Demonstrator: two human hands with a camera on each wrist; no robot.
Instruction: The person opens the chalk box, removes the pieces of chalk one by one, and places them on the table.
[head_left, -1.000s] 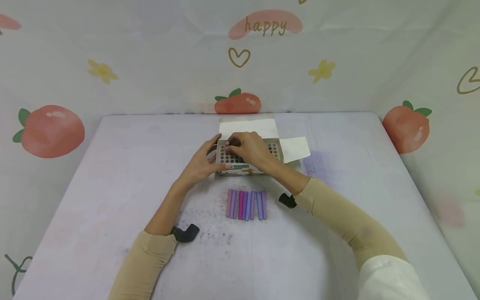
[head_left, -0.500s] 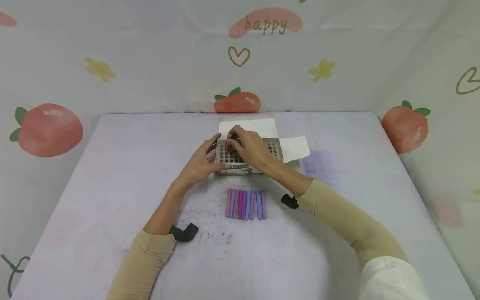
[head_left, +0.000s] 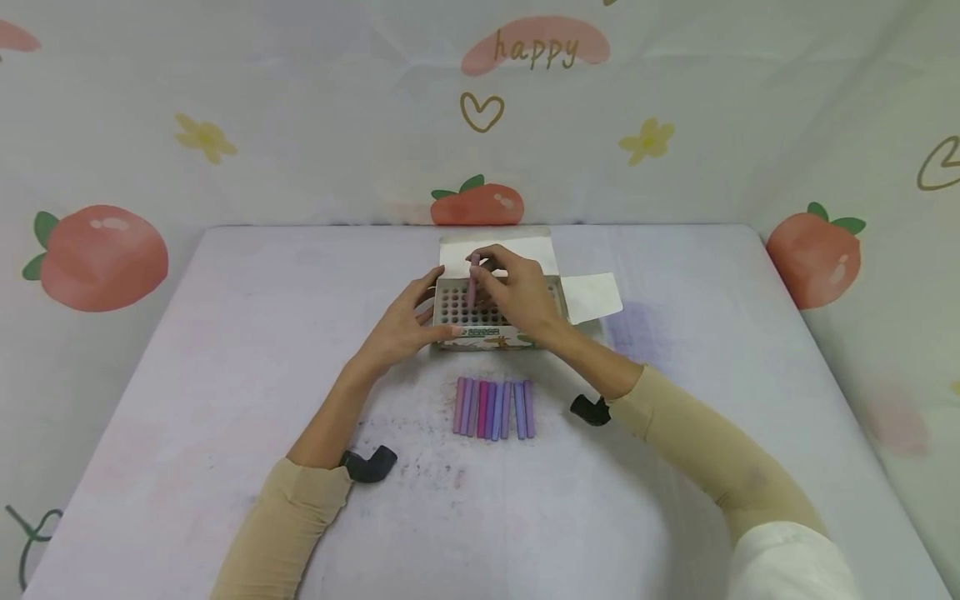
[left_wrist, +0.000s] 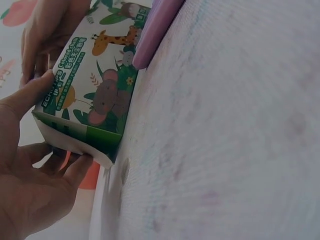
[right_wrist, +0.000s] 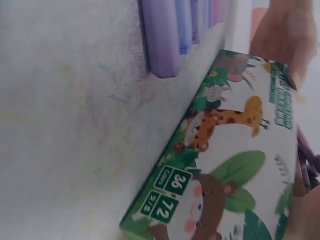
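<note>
A chalk box point(head_left: 495, 337) printed with cartoon animals stands on the table with its lid raised at the back, showing an insert with rows of round holes. My left hand point(head_left: 401, 329) grips the box's left end, thumb across the front edge and fingers around the side. Above the left part of the insert, my right hand point(head_left: 521, 296) pinches a dusty-pink chalk stick point(head_left: 472, 289) upright between thumb and fingers. In front of the box lies a row of purple, blue and pink chalk sticks point(head_left: 491, 410), side by side. The right wrist view shows their near ends, including a purple chalk stick point(right_wrist: 161, 45).
A white side flap point(head_left: 592, 297) sticks out from the box's right end. The raised lid point(head_left: 495, 254) stands behind the hands. Chalk dust marks the white tabletop point(head_left: 442, 525). A fruit-print curtain point(head_left: 337, 125) hangs behind.
My right hand has risen and moved slightly right, bringing the pink chalk stick up into clear view. The left hand stays on the box, and the chalk row has not moved.
</note>
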